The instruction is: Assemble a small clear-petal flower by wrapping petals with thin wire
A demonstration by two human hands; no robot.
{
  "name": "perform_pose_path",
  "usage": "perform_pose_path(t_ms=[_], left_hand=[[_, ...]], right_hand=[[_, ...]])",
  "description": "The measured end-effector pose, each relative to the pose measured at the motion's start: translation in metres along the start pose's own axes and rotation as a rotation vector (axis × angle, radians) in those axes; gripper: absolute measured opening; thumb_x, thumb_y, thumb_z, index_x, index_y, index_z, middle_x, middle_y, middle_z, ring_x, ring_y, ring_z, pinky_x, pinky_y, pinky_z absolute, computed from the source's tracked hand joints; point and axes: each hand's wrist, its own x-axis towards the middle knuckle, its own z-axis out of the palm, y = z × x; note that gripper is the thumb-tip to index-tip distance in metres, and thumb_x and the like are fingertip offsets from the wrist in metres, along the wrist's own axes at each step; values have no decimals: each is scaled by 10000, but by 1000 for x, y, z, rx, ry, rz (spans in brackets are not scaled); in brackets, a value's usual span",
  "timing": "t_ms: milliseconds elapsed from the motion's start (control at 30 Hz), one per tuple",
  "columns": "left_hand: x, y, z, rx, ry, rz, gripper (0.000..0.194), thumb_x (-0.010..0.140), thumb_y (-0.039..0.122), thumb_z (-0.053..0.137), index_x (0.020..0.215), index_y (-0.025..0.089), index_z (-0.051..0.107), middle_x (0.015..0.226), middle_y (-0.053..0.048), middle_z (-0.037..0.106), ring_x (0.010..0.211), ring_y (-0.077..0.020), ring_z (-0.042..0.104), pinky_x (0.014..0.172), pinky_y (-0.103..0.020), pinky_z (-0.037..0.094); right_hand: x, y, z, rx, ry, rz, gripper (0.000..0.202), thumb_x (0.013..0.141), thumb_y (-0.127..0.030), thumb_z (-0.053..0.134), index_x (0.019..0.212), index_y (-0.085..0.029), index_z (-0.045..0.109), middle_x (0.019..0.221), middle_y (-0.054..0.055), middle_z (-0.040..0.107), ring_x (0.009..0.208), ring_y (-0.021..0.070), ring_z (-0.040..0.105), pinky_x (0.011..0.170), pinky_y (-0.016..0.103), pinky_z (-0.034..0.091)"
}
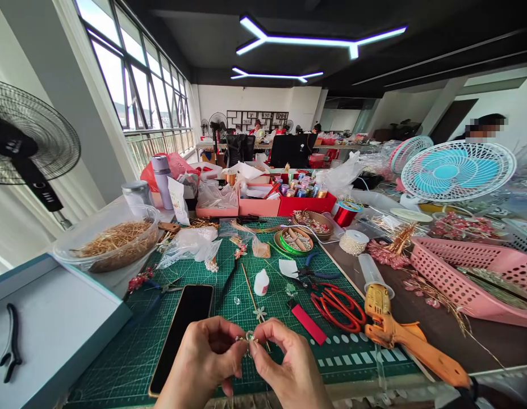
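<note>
A small ornament with a clear round bead (250, 336) is pinched between the fingertips of both my hands, low over the green cutting mat (131, 335). My left hand (208, 355) grips its left side, thumb and forefinger together. From the right, my right hand (284, 358) presses thumb and forefinger on the bead; fine details there are too small to make out. Just beyond lie a thin brown stick (247, 278) and a pale flower-shaped piece (260, 313). A phone (182, 335) rests by my left hand. A small white bottle (261, 283) stands farther back.
At right are red-handled scissors (338, 307), an orange glue gun (400, 329) and a pink basket (472, 284). Pliers (314, 274) lie near the middle. A clear tub of golden stems (114, 238) and a white box (54, 335) stand left. A person (485, 126) appears at far right.
</note>
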Motion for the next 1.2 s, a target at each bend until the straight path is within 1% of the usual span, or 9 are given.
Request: perform_pose_path(t_ms=[200, 300, 433, 633, 800, 967, 1033, 1133, 1200], left_hand=[[3, -12, 2, -103, 22, 20, 298, 569, 348, 770, 642, 112, 604, 420, 41, 556, 349, -66, 459, 294, -165, 418], [4, -17, 3, -144, 50, 22, 339, 546, 388, 789, 635, 113, 611, 410, 44, 555, 326, -58, 447, 280, -159, 407], [4, -17, 3, -151, 30, 6, 372, 541, 426, 788, 634, 111, 612, 406, 49, 546, 313, -47, 427, 278, -158, 408], [6, -22, 1, -169, 20, 24, 309, 570, 370, 781, 636, 122, 609, 473, 23, 600, 315, -55, 456, 286, -167, 420], [7, -27, 3, -173, 21, 26, 270, 571, 327, 778, 630, 126, 608, 452, 33, 584, 322, -62, 455, 282, -170, 422], [3, -23, 7, -163, 33, 2, 305, 546, 352, 790, 618, 122, 604, 444, 37, 572, 316, -56, 443, 283, -168, 413], [-1, -19, 8, -171, 45, -7, 348, 517, 396, 801, 602, 124, 600, 424, 43, 557, 300, -50, 420, 271, -166, 399], [-6, -13, 7, -199, 39, -26, 419, 465, 482, 807, 569, 130, 603, 349, 59, 502, 263, -28, 359, 257, -140, 341], [-8, -10, 6, -231, 25, -49, 436, 446, 504, 811, 565, 135, 614, 313, 64, 478, 246, -10, 320, 256, -118, 278]], right_hand=[[-3, -3, 7, -14, 90, -38, 96, 649, -229, 517, 732, -185, 502, 739, 29, 566, 720, 199, 570, 678, 318, 457], [-3, -3, 11, 2, 116, -30, 77, 660, -232, 495, 724, -190, 497, 715, 22, 563, 698, 195, 568, 670, 322, 455], [-3, -6, 12, 64, 122, 8, 89, 691, -262, 464, 694, -190, 517, 700, 32, 586, 692, 196, 572, 679, 329, 452], [-4, -11, 10, 57, 167, 18, 103, 680, -287, 470, 669, -194, 513, 673, 25, 579, 673, 196, 560, 648, 315, 435], [-5, -2, 5, 7, 90, -58, 122, 748, -276, 466, 720, -178, 534, 720, 36, 587, 684, 178, 558, 643, 284, 437], [-2, 2, 0, 7, 11, 13, 114, 761, -266, 505, 701, -176, 538, 704, 25, 571, 692, 166, 535, 657, 272, 415], [-3, 3, 1, 159, -26, 45, 173, 768, -341, 526, 713, -178, 543, 699, 14, 553, 689, 160, 518, 661, 276, 411], [-7, 7, 3, 656, -151, 140, 372, 774, -541, 508, 868, -186, 568, 811, 24, 566, 763, 170, 533, 702, 310, 443], [-10, 11, 4, 888, -255, 224, 431, 787, -580, 507, 977, -196, 557, 872, 28, 570, 746, 154, 553, 696, 328, 462]])
